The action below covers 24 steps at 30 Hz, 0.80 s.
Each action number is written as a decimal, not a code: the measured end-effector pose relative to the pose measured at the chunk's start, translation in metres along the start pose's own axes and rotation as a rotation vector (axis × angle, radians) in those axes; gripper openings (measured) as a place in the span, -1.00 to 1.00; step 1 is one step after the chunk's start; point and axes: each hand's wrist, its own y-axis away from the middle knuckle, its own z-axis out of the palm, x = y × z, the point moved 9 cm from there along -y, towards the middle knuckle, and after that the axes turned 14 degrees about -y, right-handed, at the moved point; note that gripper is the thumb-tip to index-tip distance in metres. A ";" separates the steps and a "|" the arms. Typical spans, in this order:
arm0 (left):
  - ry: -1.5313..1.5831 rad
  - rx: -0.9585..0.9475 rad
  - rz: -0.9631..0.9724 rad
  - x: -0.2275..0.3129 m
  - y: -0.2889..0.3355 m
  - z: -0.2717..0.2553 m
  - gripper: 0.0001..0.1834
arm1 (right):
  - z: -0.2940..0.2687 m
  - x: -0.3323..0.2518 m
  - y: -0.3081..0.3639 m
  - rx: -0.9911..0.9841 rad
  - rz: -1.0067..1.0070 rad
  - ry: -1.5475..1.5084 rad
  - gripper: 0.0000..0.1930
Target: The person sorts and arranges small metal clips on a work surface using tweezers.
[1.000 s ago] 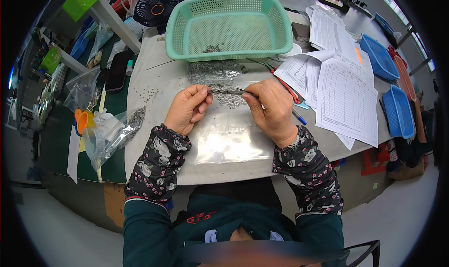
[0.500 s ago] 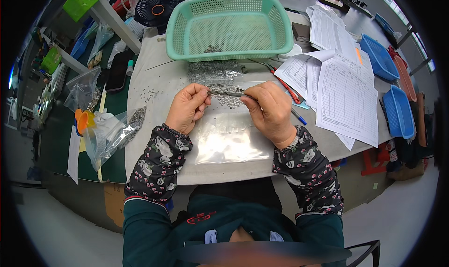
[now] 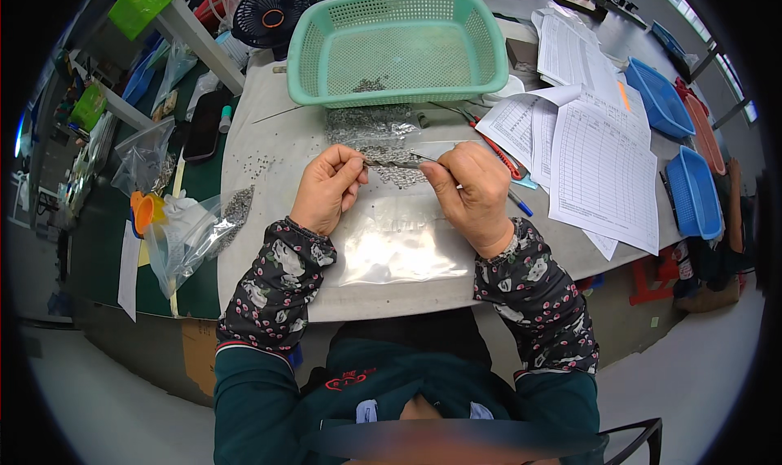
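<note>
While the right hand clamps its fingers on a slim grey metal tool | left hand pinched together, contents unclear | steady wrists should help

super glossy clear plastic sheet, little metal-looking bits with a dull shine, thin metal-looking tool, mint plastic basket, kinda semi-matt and holey, soft-looking cloth sleeves, matt papers, pretty matt grey tabletop, smooth blue plastic tray
</note>
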 end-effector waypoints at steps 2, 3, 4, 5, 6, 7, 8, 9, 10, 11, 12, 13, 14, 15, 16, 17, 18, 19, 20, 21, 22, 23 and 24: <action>0.019 -0.010 -0.009 -0.003 -0.001 0.001 -0.91 | -0.001 0.001 0.000 0.001 0.004 -0.002 -0.75; 0.037 -0.019 -0.018 -0.005 -0.002 0.001 -0.91 | -0.001 0.002 0.000 -0.006 0.008 -0.009 -0.75; 0.037 -0.020 -0.018 -0.006 -0.003 0.002 -0.91 | 0.000 0.002 0.001 -0.013 0.013 -0.014 -0.74; 0.063 -0.042 -0.027 -0.007 -0.003 0.003 -0.91 | -0.001 0.003 0.001 -0.013 0.014 -0.013 -0.74; 0.088 -0.063 -0.035 -0.008 -0.004 0.005 -0.91 | -0.001 0.004 0.002 -0.016 0.033 -0.019 -0.77; 0.088 -0.062 -0.035 -0.008 -0.003 0.005 -0.91 | -0.001 0.006 0.002 -0.018 0.052 -0.027 -0.79; 0.113 -0.078 -0.038 -0.008 -0.003 0.005 -0.90 | 0.000 0.005 0.001 -0.018 0.052 -0.027 -0.79; 0.139 -0.094 -0.040 -0.007 -0.003 0.006 -0.90 | -0.001 0.005 -0.001 0.004 0.061 -0.044 -0.82; 0.139 -0.093 -0.039 -0.007 -0.003 0.005 -0.90 | -0.002 0.005 -0.003 0.027 0.071 -0.061 -0.85; 0.158 -0.101 -0.041 -0.007 -0.003 0.005 -0.90 | -0.002 0.005 -0.003 0.027 0.070 -0.062 -0.85; 0.176 -0.109 -0.044 -0.008 -0.003 0.005 -0.89 | -0.002 0.004 -0.003 0.018 0.062 -0.062 -0.87; 0.177 -0.108 -0.043 -0.008 -0.003 0.004 -0.89 | -0.002 0.004 -0.003 0.010 0.054 -0.062 -0.88; 0.182 -0.111 -0.043 -0.008 -0.003 0.004 -0.89 | -0.001 0.004 -0.003 0.009 0.053 -0.062 -0.88; 0.187 -0.114 -0.043 -0.008 -0.003 0.004 -0.89 | 0.000 0.003 -0.003 0.001 0.047 -0.070 -0.88; 0.187 -0.114 -0.042 -0.007 -0.003 0.004 -0.89 | 0.001 0.002 -0.002 -0.007 0.041 -0.076 -0.87; 0.199 -0.106 -0.048 -0.008 -0.003 0.004 -0.90 | 0.001 0.002 -0.002 -0.008 0.040 -0.075 -0.87; 0.211 -0.097 -0.054 -0.008 -0.003 0.003 -0.90 | 0.002 0.002 -0.002 -0.017 0.033 -0.070 -0.87; 0.211 -0.097 -0.054 -0.008 -0.003 0.003 -0.90 | 0.003 0.001 -0.002 -0.027 0.026 -0.066 -0.87; 0.214 -0.099 -0.053 -0.008 -0.003 0.002 -0.90 | 0.003 0.001 -0.002 -0.026 0.026 -0.066 -0.87; 0.218 -0.100 -0.053 -0.008 -0.003 0.002 -0.90 | 0.004 0.000 -0.003 -0.029 0.017 -0.068 -0.87; 0.218 -0.099 -0.053 -0.008 -0.003 0.002 -0.90 | 0.005 -0.001 -0.003 -0.033 0.007 -0.070 -0.87; 0.213 -0.097 -0.052 -0.008 -0.003 0.002 -0.90 | 0.005 0.000 -0.003 -0.034 0.007 -0.071 -0.87; 0.209 -0.095 -0.051 -0.008 -0.003 0.002 -0.90 | 0.005 -0.001 -0.004 -0.041 -0.009 -0.067 -0.87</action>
